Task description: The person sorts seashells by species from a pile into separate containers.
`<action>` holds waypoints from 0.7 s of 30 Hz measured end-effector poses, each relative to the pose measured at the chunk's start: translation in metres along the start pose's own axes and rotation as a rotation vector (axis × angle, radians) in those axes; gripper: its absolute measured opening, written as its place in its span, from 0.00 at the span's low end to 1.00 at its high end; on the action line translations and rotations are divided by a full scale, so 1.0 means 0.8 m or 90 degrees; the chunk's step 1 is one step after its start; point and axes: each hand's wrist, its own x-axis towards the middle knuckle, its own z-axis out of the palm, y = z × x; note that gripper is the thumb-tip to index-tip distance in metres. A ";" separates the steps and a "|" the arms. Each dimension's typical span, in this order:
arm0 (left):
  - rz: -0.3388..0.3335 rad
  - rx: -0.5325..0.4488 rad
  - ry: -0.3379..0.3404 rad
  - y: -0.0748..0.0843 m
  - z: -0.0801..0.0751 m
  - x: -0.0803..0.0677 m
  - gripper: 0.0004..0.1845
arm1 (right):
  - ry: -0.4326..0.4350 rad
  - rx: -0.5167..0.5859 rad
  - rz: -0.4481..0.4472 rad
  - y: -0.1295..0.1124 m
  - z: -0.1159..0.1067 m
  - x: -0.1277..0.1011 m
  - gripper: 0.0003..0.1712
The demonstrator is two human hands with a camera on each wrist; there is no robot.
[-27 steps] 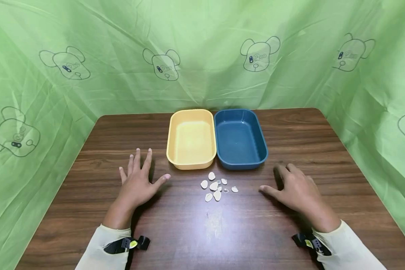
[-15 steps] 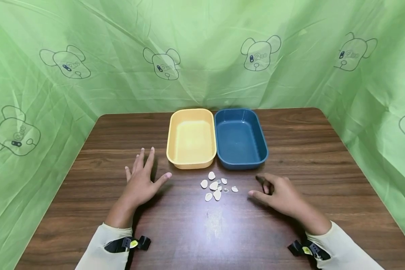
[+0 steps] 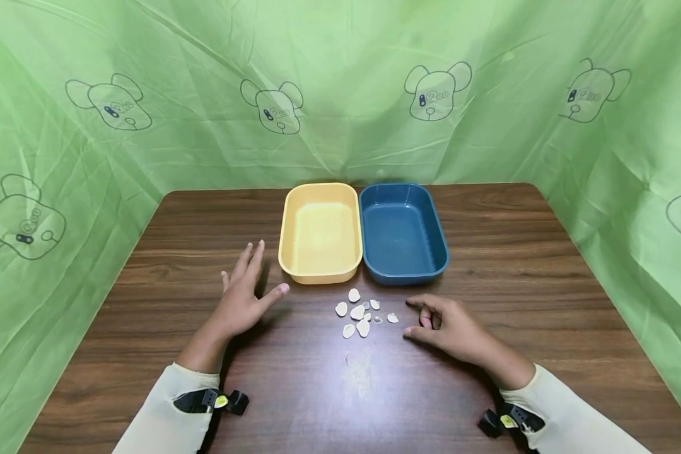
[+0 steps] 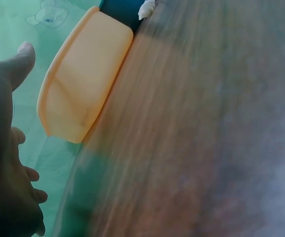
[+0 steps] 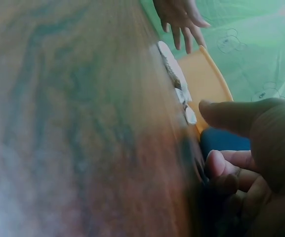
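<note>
A: The white shells [image 3: 359, 313] are seen in the head view lying in a small cluster on the wooden table [image 3: 147, 296], just in front of the yellow tray [image 3: 320, 232] and the blue tray [image 3: 403, 232], which are set side by side and touching.

B: And the hands there?

A: The left hand [image 3: 243, 296] is laid flat with fingers spread, apart from the shells; nothing is held. The right hand [image 3: 445, 325] is rested just right of the cluster, forefinger and thumb extended, the other fingers curled under; nothing is gripped.

B: What is shown by the left wrist view?

A: The left hand [image 4: 4, 148] is seen open, beside the yellow tray [image 4: 83, 79]; one shell [image 4: 146, 8] is glimpsed at the top edge.

B: The right wrist view?

A: The right hand [image 5: 251, 153] is seen loosely curled and empty, with the shells [image 5: 177, 74] lined up ahead of it.
</note>
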 end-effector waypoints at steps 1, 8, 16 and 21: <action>0.003 -0.007 -0.002 -0.001 0.000 0.002 0.57 | -0.003 0.000 0.000 0.000 0.001 0.002 0.29; 0.011 -0.065 -0.020 -0.008 0.003 0.017 0.58 | -0.036 -0.001 -0.004 -0.001 0.006 0.013 0.28; 0.028 -0.121 -0.025 -0.014 0.009 0.036 0.59 | -0.046 -0.013 -0.011 -0.003 0.010 0.023 0.24; 0.041 -0.141 -0.025 -0.020 0.012 0.045 0.60 | -0.045 -0.013 -0.029 0.001 0.011 0.029 0.23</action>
